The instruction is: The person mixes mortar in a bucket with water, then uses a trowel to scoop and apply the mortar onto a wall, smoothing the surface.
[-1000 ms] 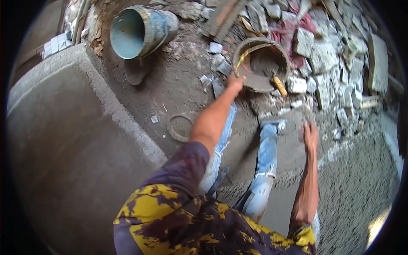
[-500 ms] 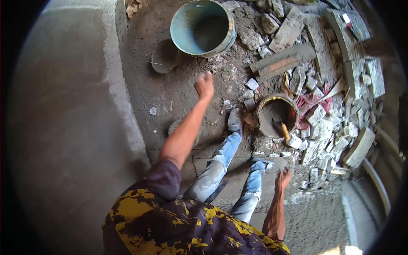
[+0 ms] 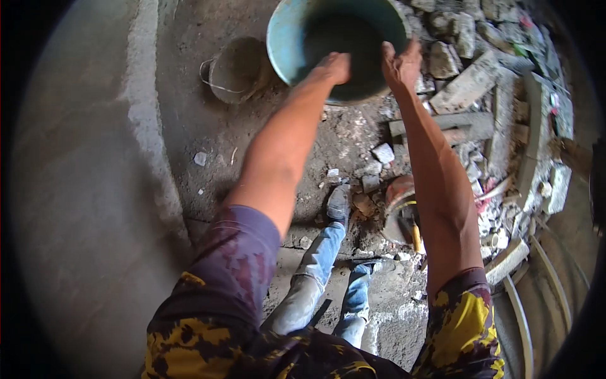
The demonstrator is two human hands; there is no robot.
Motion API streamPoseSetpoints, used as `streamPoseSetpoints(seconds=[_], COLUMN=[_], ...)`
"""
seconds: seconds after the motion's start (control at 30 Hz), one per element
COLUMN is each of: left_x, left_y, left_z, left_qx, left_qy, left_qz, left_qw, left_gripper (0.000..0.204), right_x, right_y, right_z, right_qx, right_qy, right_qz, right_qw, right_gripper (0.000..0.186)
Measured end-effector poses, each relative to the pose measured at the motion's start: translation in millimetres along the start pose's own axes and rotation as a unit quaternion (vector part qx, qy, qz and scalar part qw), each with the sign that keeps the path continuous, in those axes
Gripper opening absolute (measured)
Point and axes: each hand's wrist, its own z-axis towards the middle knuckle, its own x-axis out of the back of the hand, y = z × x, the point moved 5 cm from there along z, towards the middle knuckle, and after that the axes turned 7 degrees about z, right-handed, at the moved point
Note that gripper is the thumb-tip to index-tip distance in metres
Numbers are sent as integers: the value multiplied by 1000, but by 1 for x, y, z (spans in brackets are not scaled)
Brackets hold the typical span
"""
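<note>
A large teal bucket (image 3: 289, 39) with a dark interior is at the top centre. My left hand (image 3: 333, 68) is over its mouth, fingers bent and blurred; I cannot make out whether it touches anything. My right hand (image 3: 402, 66) reaches the bucket's right rim with thumb and fingers apart, no clear grip visible. Left of the bucket lies a smaller grey pail (image 3: 237, 66) with a wire handle. Lower right, a mortar bucket (image 3: 399, 224) holding a yellow-handled tool (image 3: 416, 237) is partly hidden by my right forearm.
Broken concrete chunks and slabs (image 3: 464, 88) are heaped along the right, with curved-looking long pieces (image 3: 549, 278) lower down. A pale concrete ledge (image 3: 147, 114) borders the smooth grey surface (image 3: 76, 189) on the left. My legs and shoes (image 3: 338, 202) show below the bucket.
My left hand has left the mortar bucket and moved up to the teal bucket. My right hand has risen from low right to that bucket's rim. The view has shifted too.
</note>
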Motion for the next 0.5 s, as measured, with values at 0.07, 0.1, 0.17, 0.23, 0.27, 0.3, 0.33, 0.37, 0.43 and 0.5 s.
streamPoseSetpoints(seconds=[0.07, 0.1, 0.17, 0.23, 0.27, 0.3, 0.33, 0.37, 0.43, 0.5], left_x=[-22, -36, -69, -100, -115, -127, -144, -168, -184, -182], left_y=[-38, -50, -67, -57, -79, -118, -139, -130, -88, -64], left_z=[44, 74, 122, 153, 168, 176, 191, 190, 190, 191], left_qx=[23, 30, 32, 37, 38, 29, 16, 5, 38, 64], left_qy=[47, 27, 52, 233, 233, 134, 40, 33, 72, 135], left_qz=[37, 53, 115, 102, 102, 188, 257, 237, 146, 81], left_qw=[998, 998, 991, 966, 966, 973, 966, 971, 986, 986], left_gripper=[30, 31, 34, 45, 45, 47, 50, 50, 48, 46], right_x=[-19, -19, -17, -16, -23, -33, -34, -32, -18, -11], right_y=[-19, -22, -20, -22, -31, -46, -51, -41, -15, 4], right_z=[-10, -9, -13, -5, -4, -8, -6, -8, -5, -6], right_qx=[-45, -64, -84, -4, -4, -26, -36, -24, -36, -70], right_qy=[50, 47, 30, 44, 43, 41, 40, 34, 20, 4], right_qz=[-33, -23, -22, -71, -70, -48, -36, -46, -41, -36], right_qw=[997, 997, 996, 997, 997, 998, 998, 998, 998, 997], right_gripper=[47, 46, 46, 45, 45, 45, 45, 46, 46, 46])
